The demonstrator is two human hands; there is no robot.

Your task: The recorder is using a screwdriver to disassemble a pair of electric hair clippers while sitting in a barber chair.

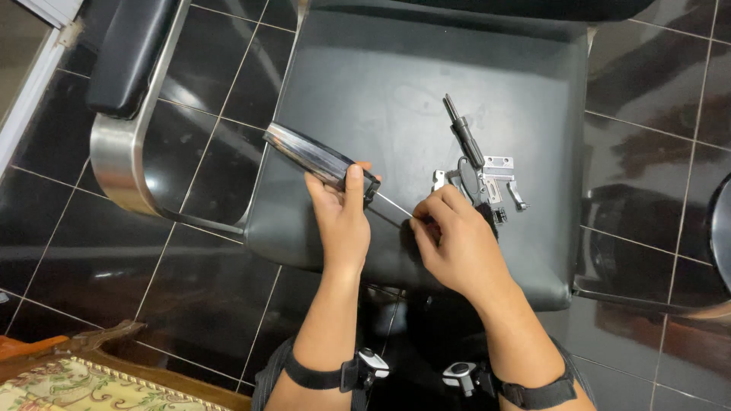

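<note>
The right hand (457,243) covers the near end of the thin metal rod (392,204), so how its fingers (426,224) pinch it cannot be seen. The left hand (343,221) wraps the near end of the long black tool (316,158), hiding where rod and tool join. The small metal parts (495,179) on the chair seat (381,91) are too small to tell apart; one is perhaps a bracket. The chair's backrest is cut off by the top edge, and the right armrest (647,301) runs out of the frame. Both forearms leave the bottom edge. The patterned cushion (68,384) at lower left is cropped.
</note>
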